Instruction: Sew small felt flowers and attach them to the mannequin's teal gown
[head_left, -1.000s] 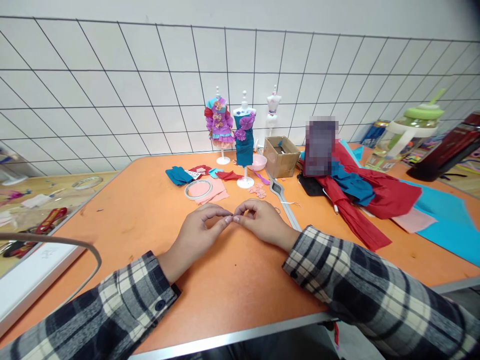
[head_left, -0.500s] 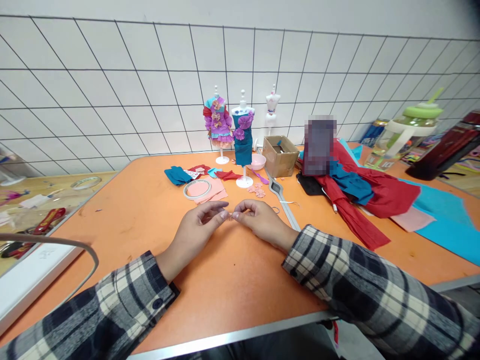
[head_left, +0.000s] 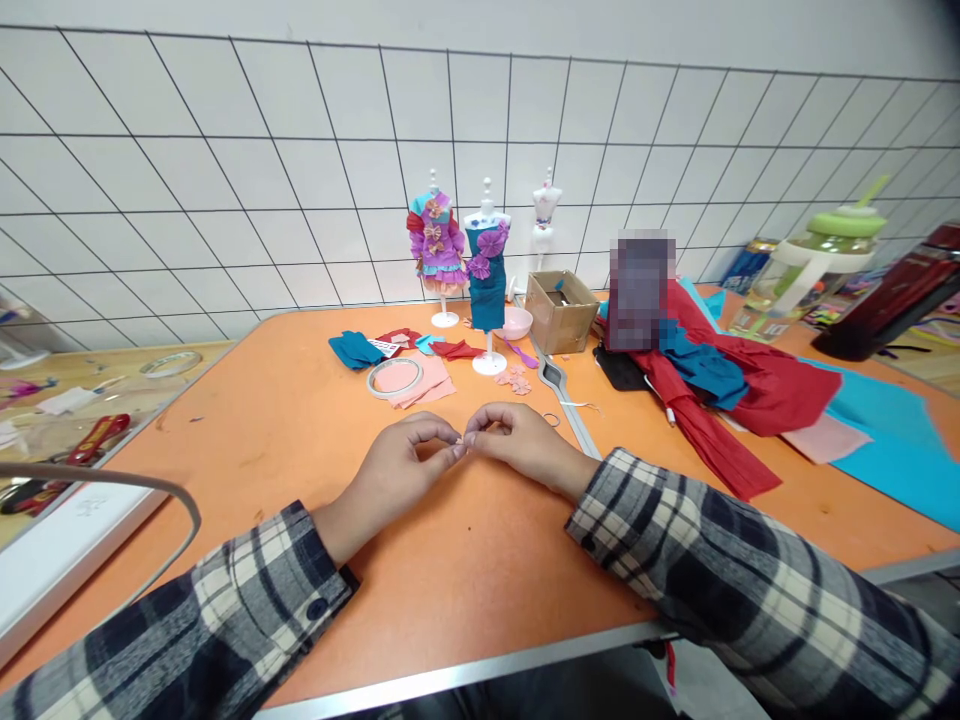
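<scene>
Above the orange table (head_left: 360,600), a small pink paper piece (head_left: 460,441) is pinched between my fingertips, mostly hidden by them. My left hand (head_left: 409,455) holds it from the left, thumb and forefinger closed. From the right, my right hand (head_left: 517,440) pinches it too, the fingertips of both hands nearly touching. Just beyond lie pink flower-shaped cutouts (head_left: 514,380), pink crepe paper sheets (head_left: 431,380) and a roll of tape (head_left: 395,378). A small dress form in a teal dress (head_left: 487,275) with purple flowers stands upright behind them.
Behind stand a purple-dressed form (head_left: 437,245), a bare white form (head_left: 546,215) and a cardboard box (head_left: 562,312). Scissors (head_left: 551,373) lie right of the hands. Farther right are red crepe paper (head_left: 780,385), a phone-like blurred object (head_left: 639,290), a green-lidded cup (head_left: 817,260) and a dark red flask (head_left: 892,290).
My left forefinger has closed down onto its thumb at the pink paper piece. Both hands have shifted very slightly; the other things stay where they were.
</scene>
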